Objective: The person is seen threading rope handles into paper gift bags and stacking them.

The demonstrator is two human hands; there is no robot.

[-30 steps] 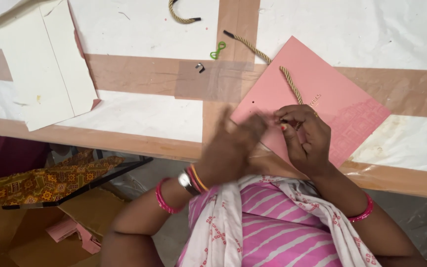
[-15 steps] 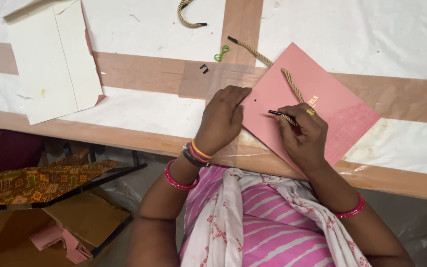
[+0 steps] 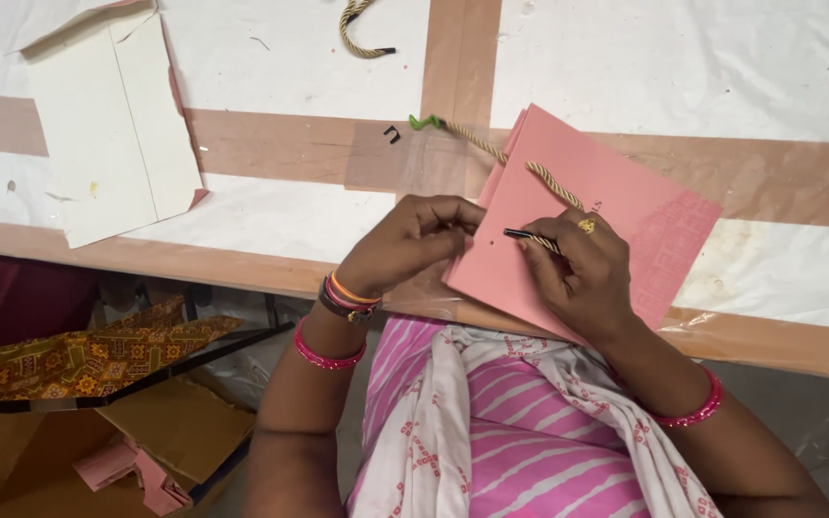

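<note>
A flat pink paper bag (image 3: pixel 616 221) lies tilted on the table's near edge. My left hand (image 3: pixel 414 242) grips the bag's left edge and presses it down. My right hand (image 3: pixel 582 269) pinches the black-tipped end of a gold twisted cord (image 3: pixel 554 184) and holds the tip just above the pink surface, near a small hole. The cord runs up and left over the bag to a green tip (image 3: pixel 423 122) lying on the table.
A cream folded card sheet (image 3: pixel 112 125) lies at the far left of the white-and-tan table (image 3: pixel 271 206). Another gold cord (image 3: pixel 362 29) rests at the top edge. A small black clip (image 3: pixel 392 133) sits near the green tip. Patterned cloth (image 3: pixel 79 355) and cardboard scraps are below the table.
My left hand came down from mid-air onto the bag's left edge. My right hand kept the cord tip and shifted it slightly on the pink surface.
</note>
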